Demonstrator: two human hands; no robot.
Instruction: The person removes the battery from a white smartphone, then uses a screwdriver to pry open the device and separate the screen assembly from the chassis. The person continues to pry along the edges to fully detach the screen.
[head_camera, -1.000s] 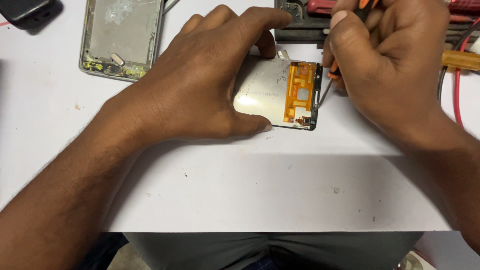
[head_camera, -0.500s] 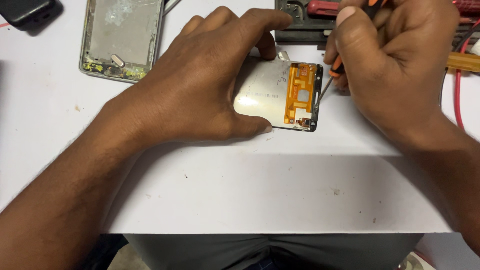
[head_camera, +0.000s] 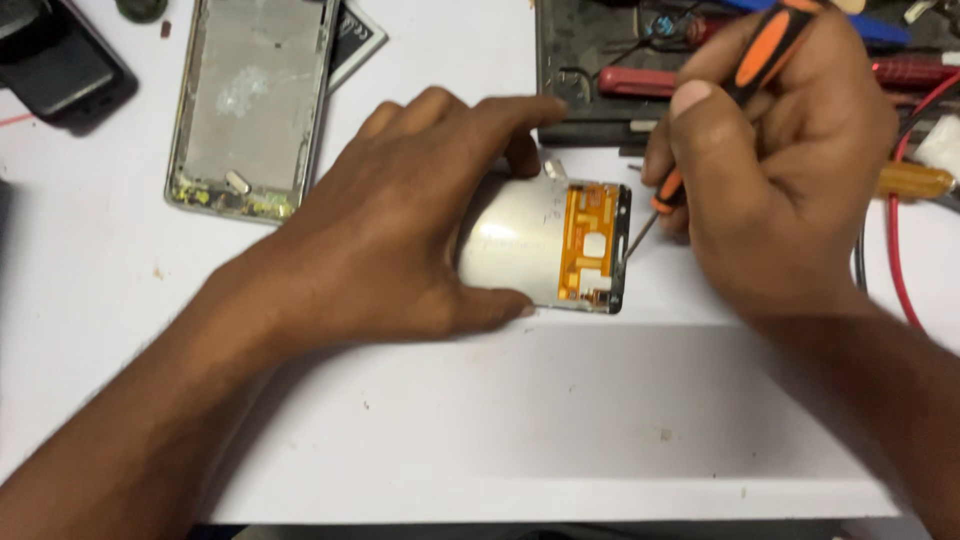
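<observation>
My left hand (head_camera: 400, 230) lies over a phone screen assembly (head_camera: 520, 250) on the white table, thumb along its near edge and fingers over its far edge. The assembly shows a silvery back and an orange flex cable (head_camera: 588, 240) at its right end. My right hand (head_camera: 780, 170) grips an orange-and-black screwdriver (head_camera: 760, 50). Its thin metal tip (head_camera: 638, 238) touches the right edge of the assembly.
A bare metal phone frame (head_camera: 255, 105) lies at the back left, a dark phone (head_camera: 60, 70) beyond it. A black tray (head_camera: 600, 60) with tools sits behind the hands. A red wire (head_camera: 900, 250) and a yellow-handled tool (head_camera: 915, 180) lie at the right.
My right hand has lifted slightly and shifted, so the screwdriver handle shows more. The left hand and the screen assembly stay in place.
</observation>
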